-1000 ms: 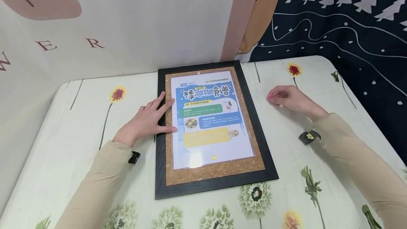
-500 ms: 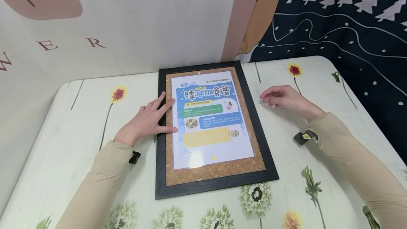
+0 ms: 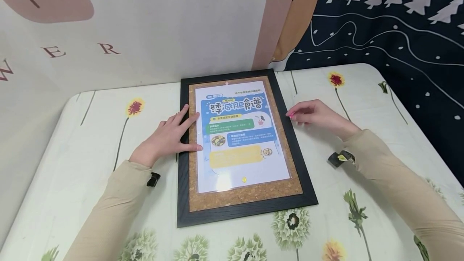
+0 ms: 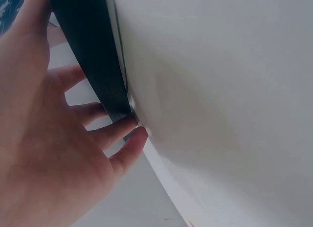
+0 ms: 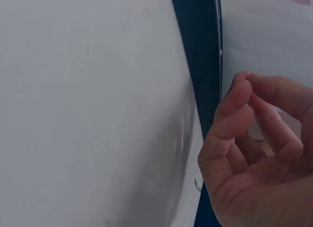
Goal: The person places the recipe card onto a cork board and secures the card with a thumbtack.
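Note:
A cork board (image 3: 224,201) in a black frame (image 3: 246,211) lies on the table, with a printed poster (image 3: 235,172) on it. One yellow thumbtack (image 3: 244,179) sits at the poster's bottom and a pale thumbtack (image 3: 226,83) at its top. My left hand (image 3: 159,138) rests with spread fingers across the frame's left side, thumb and index fingertip reaching the poster's edge. In the left wrist view, other fingertips (image 4: 139,134) touch the frame's outer edge. My right hand (image 3: 319,118) pinches a small pink thumbtack (image 3: 292,115) just beside the frame's right edge; the fingers hide most of it.
A floral cloth (image 3: 90,140) covers the table. Behind it hangs a pale printed curtain (image 3: 145,19), and a dark cloth with tree shapes (image 3: 380,35) hangs at the right.
My right hand has moved left over the table to the frame's right edge, pinching the pink thumbtack. The left hand and the board have stayed put.

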Demonstrator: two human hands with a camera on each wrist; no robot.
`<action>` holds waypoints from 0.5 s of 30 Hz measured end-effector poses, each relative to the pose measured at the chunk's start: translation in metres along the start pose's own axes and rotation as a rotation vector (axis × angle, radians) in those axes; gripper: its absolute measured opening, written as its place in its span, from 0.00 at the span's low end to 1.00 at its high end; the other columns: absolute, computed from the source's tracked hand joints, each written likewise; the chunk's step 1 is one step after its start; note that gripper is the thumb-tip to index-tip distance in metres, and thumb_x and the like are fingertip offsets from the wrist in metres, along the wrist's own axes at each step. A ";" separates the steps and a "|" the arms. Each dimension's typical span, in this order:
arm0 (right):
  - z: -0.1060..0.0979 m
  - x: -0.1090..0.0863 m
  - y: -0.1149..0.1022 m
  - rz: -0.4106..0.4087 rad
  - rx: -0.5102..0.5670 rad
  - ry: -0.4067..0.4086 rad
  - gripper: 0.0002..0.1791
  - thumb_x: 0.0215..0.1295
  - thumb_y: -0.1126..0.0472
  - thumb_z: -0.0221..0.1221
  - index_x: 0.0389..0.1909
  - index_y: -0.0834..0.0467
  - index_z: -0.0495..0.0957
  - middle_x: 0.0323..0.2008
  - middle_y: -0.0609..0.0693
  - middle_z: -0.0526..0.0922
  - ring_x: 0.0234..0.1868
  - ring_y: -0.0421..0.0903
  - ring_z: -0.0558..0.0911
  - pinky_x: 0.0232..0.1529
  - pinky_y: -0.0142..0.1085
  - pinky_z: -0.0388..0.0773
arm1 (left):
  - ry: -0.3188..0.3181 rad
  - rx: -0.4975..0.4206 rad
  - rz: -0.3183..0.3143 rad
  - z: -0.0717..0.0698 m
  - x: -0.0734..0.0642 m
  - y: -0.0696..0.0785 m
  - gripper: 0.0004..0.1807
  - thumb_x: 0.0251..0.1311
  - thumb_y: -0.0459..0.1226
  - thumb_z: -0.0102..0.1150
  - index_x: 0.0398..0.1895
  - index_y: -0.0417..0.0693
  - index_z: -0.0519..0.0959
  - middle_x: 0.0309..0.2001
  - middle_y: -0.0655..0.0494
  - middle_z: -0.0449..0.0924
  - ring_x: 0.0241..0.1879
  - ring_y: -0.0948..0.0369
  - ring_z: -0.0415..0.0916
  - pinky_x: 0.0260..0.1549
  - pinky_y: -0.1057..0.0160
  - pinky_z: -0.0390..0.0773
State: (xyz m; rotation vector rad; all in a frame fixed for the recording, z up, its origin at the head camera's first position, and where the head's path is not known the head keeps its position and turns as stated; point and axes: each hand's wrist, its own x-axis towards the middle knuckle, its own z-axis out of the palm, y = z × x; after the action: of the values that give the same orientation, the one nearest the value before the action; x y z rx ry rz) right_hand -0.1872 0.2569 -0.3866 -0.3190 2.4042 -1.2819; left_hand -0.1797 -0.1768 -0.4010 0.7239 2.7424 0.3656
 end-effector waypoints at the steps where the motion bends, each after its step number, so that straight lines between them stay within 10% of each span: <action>1: 0.001 0.001 -0.001 -0.006 0.000 -0.004 0.15 0.69 0.63 0.58 0.53 0.65 0.79 0.44 0.57 0.81 0.37 0.49 0.77 0.35 0.35 0.74 | 0.000 0.001 0.000 0.000 0.000 0.000 0.56 0.52 0.63 0.63 0.77 0.47 0.50 0.76 0.39 0.32 0.69 0.35 0.45 0.59 0.32 0.51; 15: 0.015 0.015 -0.010 -0.012 -0.018 -0.044 0.10 0.69 0.64 0.57 0.48 0.62 0.77 0.41 0.56 0.83 0.37 0.51 0.78 0.36 0.36 0.73 | 0.007 -0.001 0.006 -0.001 -0.001 0.000 0.56 0.52 0.63 0.63 0.77 0.46 0.50 0.76 0.38 0.32 0.69 0.35 0.46 0.59 0.33 0.52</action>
State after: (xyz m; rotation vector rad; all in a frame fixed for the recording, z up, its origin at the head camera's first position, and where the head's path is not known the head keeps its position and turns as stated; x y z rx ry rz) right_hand -0.1935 0.2347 -0.3892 -0.3634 2.3817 -1.2461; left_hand -0.1791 -0.1772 -0.3995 0.7315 2.7476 0.3709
